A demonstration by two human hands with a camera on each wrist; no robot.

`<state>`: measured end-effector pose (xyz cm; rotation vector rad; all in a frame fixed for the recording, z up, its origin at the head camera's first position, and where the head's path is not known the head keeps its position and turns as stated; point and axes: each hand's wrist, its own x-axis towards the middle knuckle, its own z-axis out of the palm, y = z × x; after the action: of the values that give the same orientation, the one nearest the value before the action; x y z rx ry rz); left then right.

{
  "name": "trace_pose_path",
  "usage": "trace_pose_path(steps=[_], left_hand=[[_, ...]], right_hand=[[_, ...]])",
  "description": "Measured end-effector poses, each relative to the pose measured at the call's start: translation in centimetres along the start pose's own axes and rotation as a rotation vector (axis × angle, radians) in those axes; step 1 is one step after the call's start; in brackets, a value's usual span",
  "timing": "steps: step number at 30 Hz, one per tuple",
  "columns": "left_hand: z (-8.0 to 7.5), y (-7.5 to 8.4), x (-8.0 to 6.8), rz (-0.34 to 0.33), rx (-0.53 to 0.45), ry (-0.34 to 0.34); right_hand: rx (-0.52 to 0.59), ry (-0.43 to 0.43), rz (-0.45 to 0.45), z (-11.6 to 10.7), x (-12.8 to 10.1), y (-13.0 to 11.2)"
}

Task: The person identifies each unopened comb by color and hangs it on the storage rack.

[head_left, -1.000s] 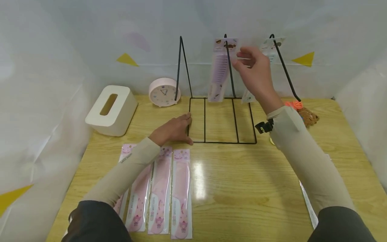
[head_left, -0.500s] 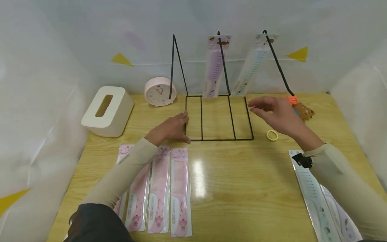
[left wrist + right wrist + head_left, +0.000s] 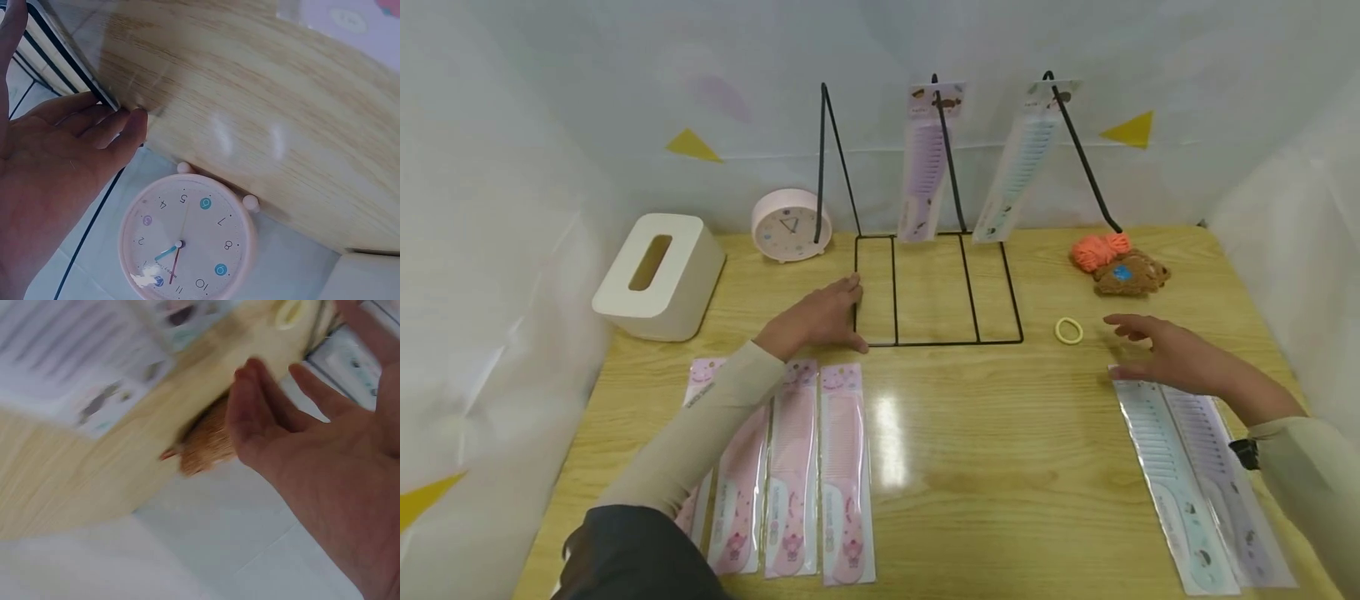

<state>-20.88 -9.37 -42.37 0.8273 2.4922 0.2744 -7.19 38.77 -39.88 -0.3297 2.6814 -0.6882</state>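
My left hand (image 3: 816, 317) rests at the left side of the black wire rack (image 3: 940, 343), thumb and fingers spread along its base bar. On the rack's middle hook hangs a packaged purple comb (image 3: 925, 167); a packaged mint comb (image 3: 1026, 167) hangs tilted on the right hook. The left hook bears nothing. My right hand (image 3: 1183, 358) holds nothing and hovers over the top ends of a mint comb pack (image 3: 1176, 492) and a purple comb pack (image 3: 1221, 475) lying at the right. Whether its fingertips touch them I cannot tell. Several pink comb packs (image 3: 846, 467) lie side by side, partly under my left forearm.
A white tissue box (image 3: 658, 275) and a pink clock (image 3: 790, 229) stand at the back left. Behind my right hand lie a yellow ring (image 3: 1068, 331), a bundle of orange cord (image 3: 1097, 252) and a brown fuzzy item (image 3: 1131, 275). White sheeting surrounds the table (image 3: 985, 467).
My right hand has come away from the hanging combs, down and to the right, to above the packs on the table. The left hand has stayed at the rack. The view shifted slightly.
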Motion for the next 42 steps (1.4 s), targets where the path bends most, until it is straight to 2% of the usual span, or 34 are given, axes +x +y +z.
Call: trace_pose_path(steps=[2,5,8,12,15,21,25,28,31,35,38,42], left_hand=[[0.1,-0.1,-0.1,0.000,-0.004,0.005],[0.3,-0.2,-0.2,0.003,-0.012,0.013],[0.4,-0.3,-0.2,0.007,-0.015,0.016],[0.3,-0.4,0.0,0.018,-0.007,0.019],[0.2,-0.3,0.1,0.022,-0.003,0.018],[0.1,-0.2,0.1,0.008,-0.003,0.005],[0.1,-0.2,0.0,0.002,-0.001,0.005],[0.1,-0.1,-0.1,0.003,-0.012,0.002],[0.1,-0.1,-0.1,0.003,-0.022,-0.001],[0.0,-0.1,0.0,0.002,-0.031,-0.004],[0.0,0.0,0.0,0.005,-0.032,-0.005],[-0.1,0.1,-0.1,-0.001,-0.030,-0.008]], right_hand=[[-0.056,-0.043,0.042,0.6,-0.9,1.4],[-0.161,-0.057,0.081,1.2,-2.1,3.0],[-0.201,-0.038,0.105,1.6,-3.0,3.8],[-0.212,0.032,0.100,1.9,-3.4,4.1],[-0.203,0.071,0.094,1.8,-3.4,4.2],[-0.160,0.055,0.146,1.2,-2.8,4.0],[-0.022,0.039,0.147,0.3,-2.6,3.5],[0.117,0.083,0.113,-0.6,-3.0,2.5],[0.211,0.171,0.076,-1.5,-3.7,0.8],[0.261,0.298,0.111,-2.8,-4.4,-2.2],[0.265,0.384,0.164,-3.4,-4.7,-4.6],[0.266,0.468,0.191,-3.7,-4.8,-7.6]])
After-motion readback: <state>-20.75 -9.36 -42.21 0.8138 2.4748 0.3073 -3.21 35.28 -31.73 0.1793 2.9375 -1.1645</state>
